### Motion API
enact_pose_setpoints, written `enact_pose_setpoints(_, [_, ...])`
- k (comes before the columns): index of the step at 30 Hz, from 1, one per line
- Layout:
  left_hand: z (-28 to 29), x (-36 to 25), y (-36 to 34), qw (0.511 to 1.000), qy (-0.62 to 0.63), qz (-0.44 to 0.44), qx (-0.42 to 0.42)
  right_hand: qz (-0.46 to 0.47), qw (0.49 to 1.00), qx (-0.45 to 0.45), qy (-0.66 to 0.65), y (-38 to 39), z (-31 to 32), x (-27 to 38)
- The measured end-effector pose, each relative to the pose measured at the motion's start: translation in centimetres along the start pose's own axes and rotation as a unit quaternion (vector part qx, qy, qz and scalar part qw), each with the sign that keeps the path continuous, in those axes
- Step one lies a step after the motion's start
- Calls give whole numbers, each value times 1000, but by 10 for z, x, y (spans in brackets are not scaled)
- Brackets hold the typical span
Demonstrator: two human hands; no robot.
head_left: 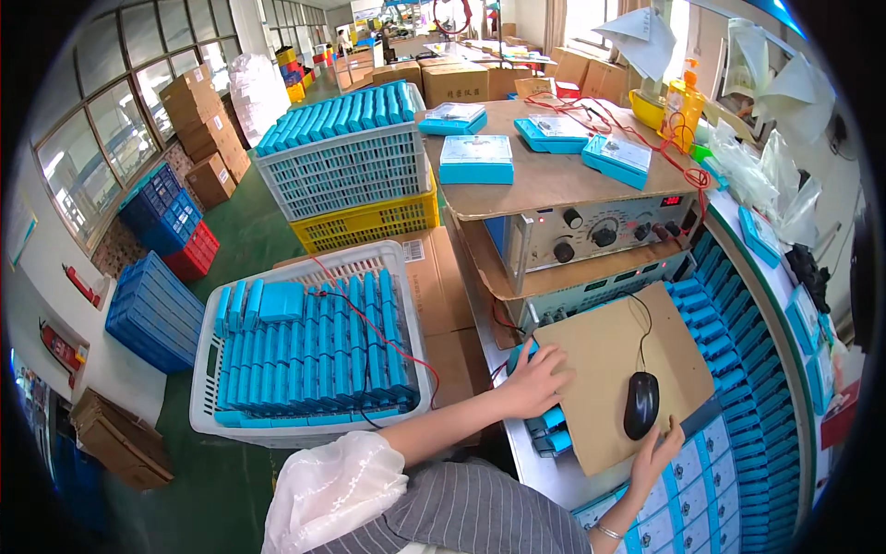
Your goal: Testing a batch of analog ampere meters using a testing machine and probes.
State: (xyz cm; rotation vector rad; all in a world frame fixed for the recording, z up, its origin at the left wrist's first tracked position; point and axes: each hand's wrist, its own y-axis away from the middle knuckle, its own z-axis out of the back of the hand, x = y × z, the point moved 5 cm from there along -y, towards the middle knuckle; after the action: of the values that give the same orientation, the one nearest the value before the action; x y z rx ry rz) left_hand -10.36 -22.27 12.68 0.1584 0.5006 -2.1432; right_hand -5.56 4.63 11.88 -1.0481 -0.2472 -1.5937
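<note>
My left hand [537, 380] rests at the left edge of a flat brown cardboard sheet [600, 406], fingers spread over it and the thumb beside a dark blue part partly hidden by the hand. Near the sheet's lower right edge is my right hand [657, 452], its fingers apart and its tips just below a black computer mouse [641, 406]. The mouse lies on the sheet, and its cord runs up toward the instrument. Several blue cases [554, 432] stick out from under the sheet's left edge.
A white crate [198, 388] packed with blue cases stands at left, crossed by red and black leads. Behind it, another white crate [341, 175] sits on a yellow one [369, 222]. A knobbed instrument [600, 231] stands under a board with blue boxes. Rows of blue cases [748, 369] line the right.
</note>
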Motion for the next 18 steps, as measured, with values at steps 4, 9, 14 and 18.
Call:
enact_pose_setpoints(4, [27, 8, 39, 986, 121, -2, -116, 88, 984, -110, 109, 11, 24, 3])
enact_pose_setpoints(9, [44, 30, 87, 970, 199, 71, -119, 84, 969, -220, 77, 26, 47, 43])
enact_pose_setpoints(14, [60, 51, 113, 961, 204, 112, -149, 183, 975, -127, 2, 57, 4, 106])
enact_pose_setpoints(18, [89, 71, 135, 953, 218, 99, -188, 187, 976, 19, -113, 90, -62, 158])
